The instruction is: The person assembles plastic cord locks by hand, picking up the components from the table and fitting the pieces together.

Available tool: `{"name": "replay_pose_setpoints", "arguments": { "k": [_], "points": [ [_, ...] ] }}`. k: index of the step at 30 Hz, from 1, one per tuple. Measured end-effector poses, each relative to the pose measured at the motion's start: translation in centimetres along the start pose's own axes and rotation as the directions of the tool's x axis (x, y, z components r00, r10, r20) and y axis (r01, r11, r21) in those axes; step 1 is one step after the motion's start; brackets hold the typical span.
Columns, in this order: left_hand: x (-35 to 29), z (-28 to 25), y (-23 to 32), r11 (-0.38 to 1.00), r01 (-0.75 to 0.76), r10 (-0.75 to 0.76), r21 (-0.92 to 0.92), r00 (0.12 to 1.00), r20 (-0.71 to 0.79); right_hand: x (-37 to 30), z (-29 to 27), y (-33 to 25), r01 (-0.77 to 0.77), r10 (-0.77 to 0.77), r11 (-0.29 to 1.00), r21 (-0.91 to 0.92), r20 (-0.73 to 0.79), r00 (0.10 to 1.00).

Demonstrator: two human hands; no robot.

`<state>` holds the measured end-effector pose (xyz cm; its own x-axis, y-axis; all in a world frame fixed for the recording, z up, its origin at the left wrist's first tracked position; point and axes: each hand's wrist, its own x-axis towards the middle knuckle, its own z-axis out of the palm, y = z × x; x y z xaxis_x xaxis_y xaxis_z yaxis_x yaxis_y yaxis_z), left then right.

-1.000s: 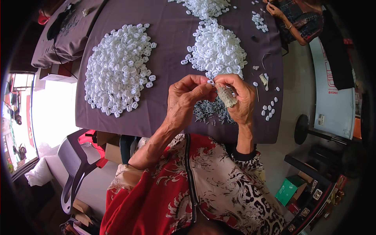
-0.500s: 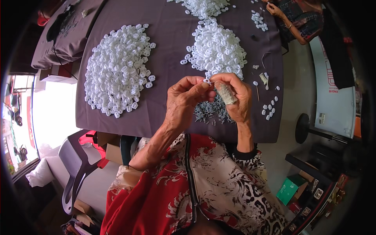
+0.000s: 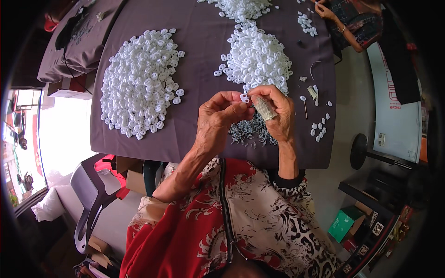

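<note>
A small white oval plastic piece with two holes (image 3: 244, 97) is pinched between the thumb and forefinger of my left hand (image 3: 217, 118). My right hand (image 3: 282, 116) is closed right beside it, forefinger and thumb meeting at the piece's right edge; whatever lies between those fingertips is too small to make out. A beige cloth wrap (image 3: 265, 109) covers my right thumb. Under both hands lies a heap of tiny grey pins or screws (image 3: 250, 131), partly hidden by them. Just beyond the fingers rises a pile of similar white pieces (image 3: 257, 58).
Another large pile of white pieces (image 3: 139, 85) covers the table's left part. At right lie loose white pieces (image 3: 318, 126), a thin stick with a white tip (image 3: 304, 105) and a beige scrap (image 3: 311, 91). A co-worker's hand (image 3: 324, 11) is at the far right corner.
The white piece has turned so that its holed face shows more. My right hand has shifted slightly left, its fingertips still close to the piece.
</note>
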<state>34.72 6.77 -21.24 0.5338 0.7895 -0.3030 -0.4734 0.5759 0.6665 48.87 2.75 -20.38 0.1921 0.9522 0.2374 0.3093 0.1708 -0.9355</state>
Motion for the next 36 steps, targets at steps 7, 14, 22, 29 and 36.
{"name": "replay_pose_setpoints", "arguments": {
  "k": [7,14,22,29,36],
  "points": [
    [-0.5,-1.2,0.1,0.994,0.099,-0.098,0.055,0.995,-0.008,-0.4,-0.2,0.4,0.009,0.004,0.996,-0.092,0.134,0.991],
    [-4.4,-1.3,3.9,0.970,-0.199,0.236,-0.136,0.902,0.361,-0.5,-0.7,3.7,-0.206,0.204,0.979,0.003,0.093,0.974],
    [-12.4,4.7,8.2,0.700,-0.376,0.677,-0.607,0.620,0.397,0.2,3.7,7.0,0.200,-0.146,0.850,-0.487,0.147,0.978],
    [-9.5,9.7,9.3,0.517,-0.335,0.840,-0.788,0.376,0.391,0.5,6.1,8.0,0.344,-0.214,0.581,-0.738,0.269,0.939],
    [-5.1,13.2,10.8,0.137,-0.135,0.797,-0.981,0.603,0.028,0.6,6.6,9.0,0.360,-0.272,0.567,-0.740,0.245,0.931]
  ]
}}
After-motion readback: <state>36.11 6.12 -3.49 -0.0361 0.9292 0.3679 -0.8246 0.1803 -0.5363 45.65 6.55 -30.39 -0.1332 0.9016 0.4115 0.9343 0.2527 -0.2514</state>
